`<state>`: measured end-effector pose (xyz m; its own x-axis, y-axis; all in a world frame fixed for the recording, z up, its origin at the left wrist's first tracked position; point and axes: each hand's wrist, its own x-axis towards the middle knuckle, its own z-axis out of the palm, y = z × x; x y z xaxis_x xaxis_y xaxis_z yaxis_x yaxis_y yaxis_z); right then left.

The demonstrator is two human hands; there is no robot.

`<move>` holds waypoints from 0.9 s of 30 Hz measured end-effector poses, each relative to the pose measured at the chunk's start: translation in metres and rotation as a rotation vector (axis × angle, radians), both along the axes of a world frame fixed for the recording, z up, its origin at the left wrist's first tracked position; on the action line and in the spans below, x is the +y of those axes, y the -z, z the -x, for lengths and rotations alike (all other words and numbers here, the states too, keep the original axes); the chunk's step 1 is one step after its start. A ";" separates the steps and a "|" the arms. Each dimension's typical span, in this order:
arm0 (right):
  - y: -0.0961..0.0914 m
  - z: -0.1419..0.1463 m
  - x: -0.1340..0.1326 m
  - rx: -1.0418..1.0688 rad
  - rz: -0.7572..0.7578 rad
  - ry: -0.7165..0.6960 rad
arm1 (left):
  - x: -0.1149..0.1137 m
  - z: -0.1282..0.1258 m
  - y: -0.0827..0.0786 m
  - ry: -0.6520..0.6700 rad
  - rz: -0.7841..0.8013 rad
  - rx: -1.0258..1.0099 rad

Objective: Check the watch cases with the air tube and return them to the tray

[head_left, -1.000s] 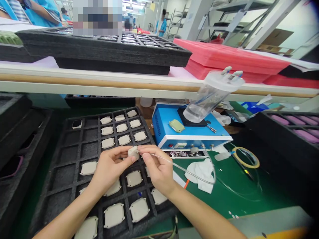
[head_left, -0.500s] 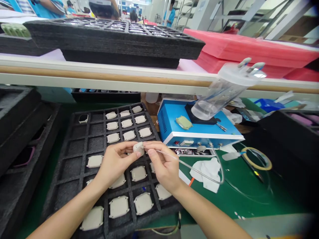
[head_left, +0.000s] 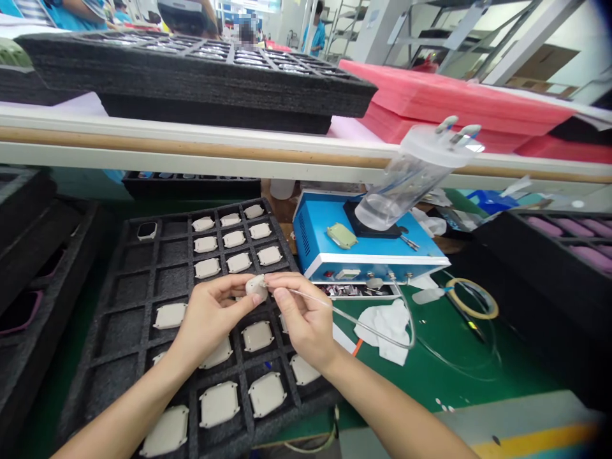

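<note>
My left hand (head_left: 210,312) pinches a small beige watch case (head_left: 256,288), tilted up on edge above the tray. Against that case, my right hand (head_left: 306,315) pinches the end of a clear thin tube (head_left: 363,324); the very tip is hidden by my fingers. The tube loops back to the front of a blue box-shaped machine (head_left: 382,264). Beneath both hands lies a black foam tray (head_left: 119,331) with beige watch cases (head_left: 218,405) in many of its compartments. One dark-faced watch piece (head_left: 146,231) sits at the tray's far left corner.
A clear cylinder (head_left: 396,182) and a greenish case (head_left: 342,236) stand on the machine. White cloth (head_left: 382,328) and a yellow tape roll (head_left: 473,298) lie to the right. A shelf (head_left: 191,150) crosses ahead, bearing black trays (head_left: 201,83) and red foam (head_left: 459,95). Dark trays (head_left: 29,255) flank the left.
The whole view has shifted slightly, so the scene sits a little further left. Both hands keep the same hold on the watch case and the tube.
</note>
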<state>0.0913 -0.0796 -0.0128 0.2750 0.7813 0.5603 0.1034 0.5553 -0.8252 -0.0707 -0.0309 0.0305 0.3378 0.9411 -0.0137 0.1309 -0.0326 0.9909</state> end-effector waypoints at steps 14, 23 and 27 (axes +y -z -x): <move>0.000 -0.001 -0.005 -0.050 0.014 0.018 | 0.004 0.002 -0.004 0.040 -0.124 0.169; 0.007 -0.004 -0.018 0.016 0.126 0.034 | 0.066 0.087 -0.045 0.057 -0.273 1.275; 0.009 -0.005 -0.018 0.024 0.155 0.051 | 0.075 0.096 -0.042 0.073 -0.229 1.234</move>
<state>0.0959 -0.0980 -0.0222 0.3280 0.8425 0.4274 0.1078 0.4161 -0.9029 -0.1663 0.0439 0.0725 0.2680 0.9432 -0.1963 0.9553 -0.2338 0.1809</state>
